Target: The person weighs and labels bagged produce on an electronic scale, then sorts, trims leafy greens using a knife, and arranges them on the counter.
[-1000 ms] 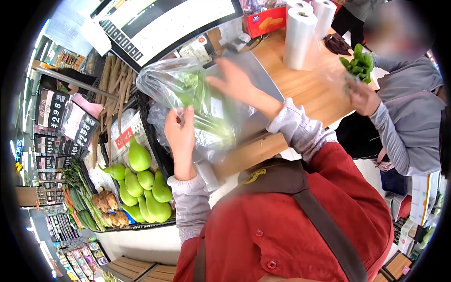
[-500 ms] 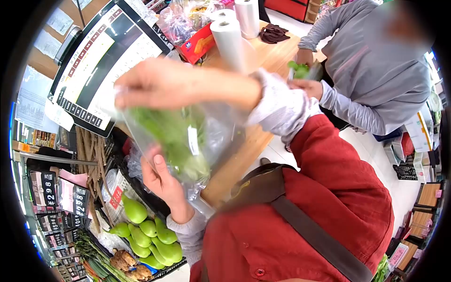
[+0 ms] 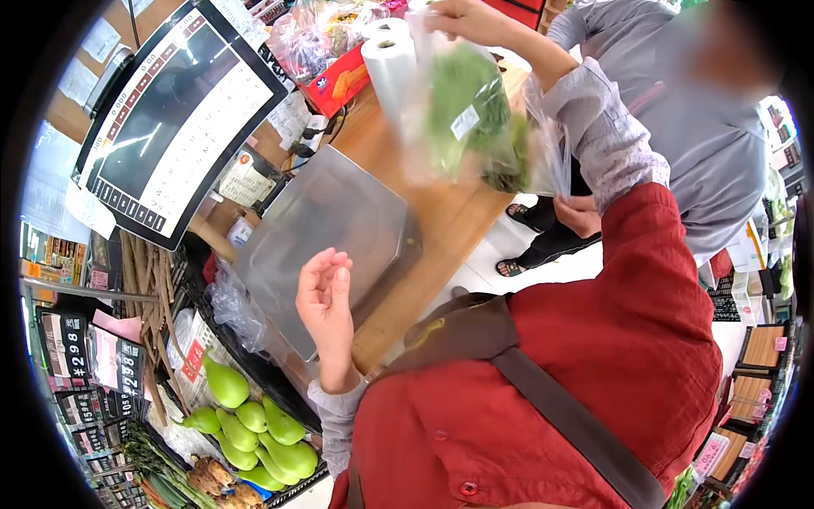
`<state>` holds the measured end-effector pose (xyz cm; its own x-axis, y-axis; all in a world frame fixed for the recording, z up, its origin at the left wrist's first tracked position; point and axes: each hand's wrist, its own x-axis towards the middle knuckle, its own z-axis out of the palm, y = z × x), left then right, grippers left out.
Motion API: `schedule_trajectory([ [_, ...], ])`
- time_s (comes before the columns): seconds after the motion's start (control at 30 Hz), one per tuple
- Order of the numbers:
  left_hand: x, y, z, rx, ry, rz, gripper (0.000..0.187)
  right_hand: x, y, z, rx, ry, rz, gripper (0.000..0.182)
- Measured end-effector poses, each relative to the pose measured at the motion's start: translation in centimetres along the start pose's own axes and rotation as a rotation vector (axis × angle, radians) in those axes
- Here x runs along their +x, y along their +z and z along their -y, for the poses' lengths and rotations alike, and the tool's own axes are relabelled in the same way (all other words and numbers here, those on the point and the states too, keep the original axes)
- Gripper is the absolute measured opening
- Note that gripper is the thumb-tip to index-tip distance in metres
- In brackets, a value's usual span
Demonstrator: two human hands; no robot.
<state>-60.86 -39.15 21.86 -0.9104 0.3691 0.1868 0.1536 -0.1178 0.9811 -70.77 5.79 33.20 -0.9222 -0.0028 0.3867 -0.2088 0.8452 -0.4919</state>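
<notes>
My right hand (image 3: 466,19) grips the top of a clear plastic bag of leafy greens (image 3: 466,93), which hangs from it at the far side of the wooden counter. A white label shows on the bag. My left hand (image 3: 326,305) is held palm up with loosely curled fingers and thumb apart, nothing in it. It overlaps the metal weighing plate (image 3: 348,212) in this view. Beyond the hanging bag, a co-worker's hand (image 3: 578,215) is at another clear bag (image 3: 551,144) that also has greens near it.
A tilted scale screen (image 3: 182,119) stands at the left. Plastic bag rolls (image 3: 390,76) and a red box (image 3: 339,81) are on the wooden counter (image 3: 458,229). Green gourds (image 3: 259,424) lie in a black crate at lower left. A co-worker in grey (image 3: 678,127) stands opposite.
My right hand has carried the bag of greens from over the weighing plate toward the co-worker's side. My left hand has come off the bag. The screen's display has changed.
</notes>
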Motion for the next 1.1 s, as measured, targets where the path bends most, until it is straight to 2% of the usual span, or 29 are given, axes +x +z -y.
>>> schedule_trajectory([
  [0.07,-0.7,-0.2,0.3,-0.004,-0.019,-0.034,0.024,0.4,-1.2,-3.4,-0.125,0.339,0.087,0.034],
  [0.1,-1.0,-0.4,0.5,0.019,-0.031,-0.056,0.023,1.4,0.5,-7.0,-0.211,0.147,-0.034,0.035],
  [0.13,-1.2,-0.6,0.7,0.041,-0.045,-0.077,0.022,1.9,1.7,-9.7,-0.207,0.151,-0.027,0.035],
  [0.2,-1.8,-0.8,1.1,0.049,-0.058,-0.092,0.021,1.8,3.4,-12.4,-0.487,0.174,-0.066,0.034],
  [0.23,-2.0,-0.9,1.4,0.057,-0.063,-0.108,0.02,0.4,4.1,-12.5,-0.406,0.262,-0.108,0.034],
  [0.27,-2.3,-0.9,1.6,0.059,-0.073,-0.113,0.02,0.5,4.8,-13.5,-0.401,0.263,-0.098,0.034],
  [0.33,-2.8,-1.2,1.9,0.042,-0.077,-0.118,0.019,1.2,6.8,-16.8,-0.608,0.273,0.027,0.036],
  [0.37,-3.0,-1.4,1.9,0.044,-0.088,-0.125,0.019,1.0,7.3,-17.2,-0.567,0.252,-0.028,0.041],
  [0.47,-3.6,-1.9,2.0,0.063,-0.124,-0.146,0.019,1.6,5.8,-10.2,-0.518,0.151,0.141,0.047],
  [0.53,-4.0,-2.2,2.3,0.065,-0.103,-0.148,0.018,-2.2,1.5,2.1,-0.155,0.005,0.586,0.045],
  [0.6,-4.2,-2.4,2.6,0.042,-0.131,-0.159,0.019,-5.2,2.6,4.5,-0.024,-0.376,0.861,0.043],
  [0.63,-4.2,-2.3,2.6,0.012,-0.129,-0.14,0.019,-7.2,3.0,6.1,-0.014,-0.378,0.873,0.043],
  [0.7,-4.2,-2.4,2.8,-0.034,-0.123,-0.089,0.023,-11.4,3.4,9.6,-0.177,-0.421,0.973,0.059],
  [0.77,-4.2,-2.5,3.3,-0.051,-0.129,-0.057,0.024,-14.0,4.7,13.3,-0.438,-0.257,1.209,0.069],
  [0.83,-4.3,-2.3,3.6,-0.078,-0.137,0.009,0.027,-16.7,5.7,12.0,-0.439,-0.199,1.205,0.053],
  [0.87,-4.5,-2.4,3.8,-0.084,-0.137,0.006,0.027,-16.9,6.8,11.2,-0.444,-0.2,1.211,0.053],
  [0.93,-4.7,-2.5,4.3,-0.098,-0.179,0.047,0.026,-16.4,7.6,10.9,-0.664,-0.206,1.11,0.035],
  [0.97,-4.9,-2.5,4.4,-0.088,-0.189,0.047,0.025,-16.1,6.6,10.7,-0.576,-0.245,1.042,0.023],
  [1.0,-5.1,-2.6,4.5,-0.092,-0.186,0.039,0.025,-15.1,5.6,11.5,-0.582,-0.253,1.045,0.023],
  [1.1,-5.6,-3.1,4.8,-0.123,-0.199,0.028,0.024,-11.2,2.0,15.1,-0.562,-0.551,1.186,0.023],
])
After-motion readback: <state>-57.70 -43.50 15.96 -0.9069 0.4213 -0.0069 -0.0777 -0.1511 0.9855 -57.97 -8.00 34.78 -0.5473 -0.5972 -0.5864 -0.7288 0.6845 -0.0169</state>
